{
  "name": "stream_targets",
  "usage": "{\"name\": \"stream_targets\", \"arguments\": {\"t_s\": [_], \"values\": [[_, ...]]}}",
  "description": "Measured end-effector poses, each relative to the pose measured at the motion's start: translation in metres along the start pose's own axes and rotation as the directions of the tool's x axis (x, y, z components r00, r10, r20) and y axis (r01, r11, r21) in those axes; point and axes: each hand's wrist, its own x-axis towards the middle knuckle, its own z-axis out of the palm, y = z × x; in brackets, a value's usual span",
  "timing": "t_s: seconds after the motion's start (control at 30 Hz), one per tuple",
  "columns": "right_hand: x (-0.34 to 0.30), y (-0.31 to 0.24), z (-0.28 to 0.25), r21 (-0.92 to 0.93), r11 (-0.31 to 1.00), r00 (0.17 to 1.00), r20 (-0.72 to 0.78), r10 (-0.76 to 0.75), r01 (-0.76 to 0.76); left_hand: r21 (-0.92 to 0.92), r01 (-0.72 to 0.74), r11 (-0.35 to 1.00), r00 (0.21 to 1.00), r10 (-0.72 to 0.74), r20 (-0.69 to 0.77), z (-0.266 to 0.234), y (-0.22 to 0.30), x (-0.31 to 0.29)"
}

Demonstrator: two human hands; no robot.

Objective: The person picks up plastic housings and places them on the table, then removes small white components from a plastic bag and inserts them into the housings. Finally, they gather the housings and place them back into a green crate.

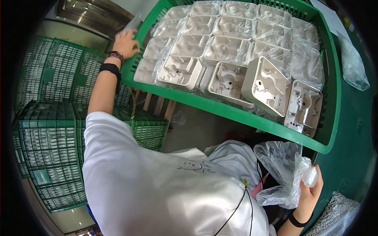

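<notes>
R hand clamped on a crumpled clear bag just off the green crate's near-right corner; L hand, fingers apart, at its left edge, contact unclear. Four bare off-white housings line the near edge, one tilted. Wk looks part-done: approx. 4 unwrapped, wrapped housings filling the remainder, incl. near-left corner.
</notes>
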Motion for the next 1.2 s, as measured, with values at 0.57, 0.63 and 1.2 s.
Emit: {"name": "stream_targets", "arguments": {"t_s": [0.57, 0.63, 1.2], "values": [[0.0, 0.003, -0.007, 0.023, 1.0, 1.0, -0.02, -0.01, 0.01, -0.126, 0.105, 0.986, 0.922, -0.049, 0.384, 0.023, 0.015, -0.001], [0.0, 0.002, -0.008, 0.03, 0.999, 1.0, -0.011, -0.021, 0.021, -0.127, 0.076, 0.989, 0.932, -0.025, 0.361, 0.028, 0.004, -0.004], [-0.01, -0.01, -0.007, -0.067, 0.985, 0.987, 0.036, -0.16, 0.162, -0.057, 0.006, 0.998, 0.942, 0.013, 0.337, 0.018, 0.014, -0.01]]}}
